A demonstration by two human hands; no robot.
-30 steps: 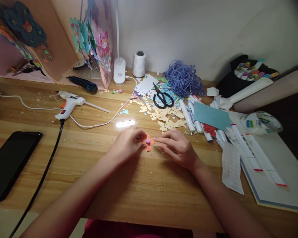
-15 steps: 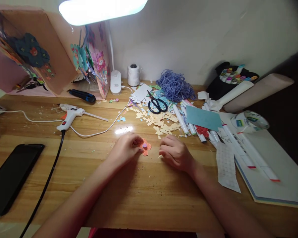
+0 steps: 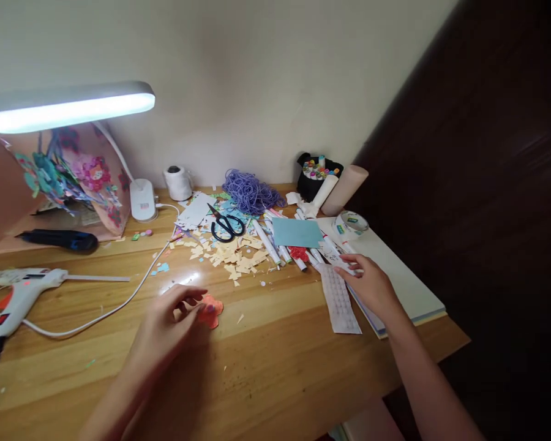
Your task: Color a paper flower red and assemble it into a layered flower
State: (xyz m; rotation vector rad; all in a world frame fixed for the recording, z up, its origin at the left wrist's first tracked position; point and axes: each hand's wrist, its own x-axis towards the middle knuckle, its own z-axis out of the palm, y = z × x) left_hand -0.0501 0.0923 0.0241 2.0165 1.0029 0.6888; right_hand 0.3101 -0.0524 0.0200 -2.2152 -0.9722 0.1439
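My left hand (image 3: 177, 318) is closed at the left side of an orange paper flower (image 3: 215, 313), thumb and curled fingers at its edge. A small purple piece at the flower's middle is partly covered by the thumb. My right hand (image 3: 371, 288) is over on the right, its thumb and fingers apart. Its fingertips are close to the top of a white strip sheet (image 3: 340, 303) with rows of small marks. Whether they touch the sheet I cannot tell.
Behind the hands lie cream paper scraps (image 3: 243, 254), black scissors (image 3: 227, 225), purple yarn (image 3: 252, 191), markers (image 3: 266, 242) and a blue card (image 3: 297, 233). A glue gun (image 3: 22, 294) and its cable are at left. Tape (image 3: 351, 224) rests on a pad (image 3: 404, 275) at right.
My right hand has moved right, from near the flower to the white strip sheet, and its fingers have spread. My left hand stays at the flower. The view has turned right.
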